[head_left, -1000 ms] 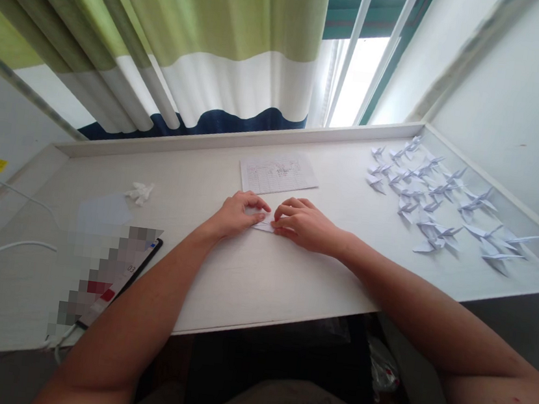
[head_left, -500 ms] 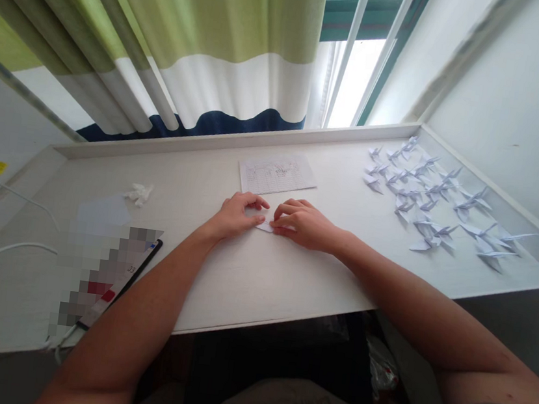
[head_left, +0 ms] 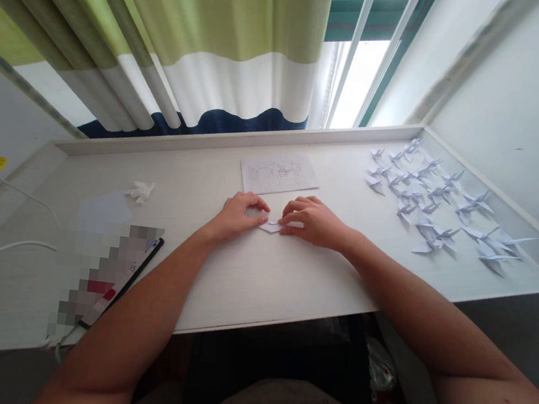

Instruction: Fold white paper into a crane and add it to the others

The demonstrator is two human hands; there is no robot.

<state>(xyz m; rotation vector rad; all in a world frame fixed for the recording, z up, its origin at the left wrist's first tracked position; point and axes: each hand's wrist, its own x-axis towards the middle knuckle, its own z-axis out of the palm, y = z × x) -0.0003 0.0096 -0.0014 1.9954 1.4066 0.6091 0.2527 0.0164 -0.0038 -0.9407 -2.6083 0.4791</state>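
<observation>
Pressing a folded paper point(head_left: 271, 226) flat on the counter point(head_left: 260, 279), centre front, left hand point(head_left: 237, 215) and right hand point(head_left: 314, 223) side by side, bent fingers point(head_left: 293, 217) pinching its edges. Likely risk: uneven pressure sliding the sheet, leaving a crooked crease.

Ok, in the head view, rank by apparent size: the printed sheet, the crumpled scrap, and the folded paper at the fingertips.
1. printed sheet: clearly largest.
2-3. crumpled scrap and folded paper look alike; the left hand and right hand cover part of the paper, so unranked.
</observation>
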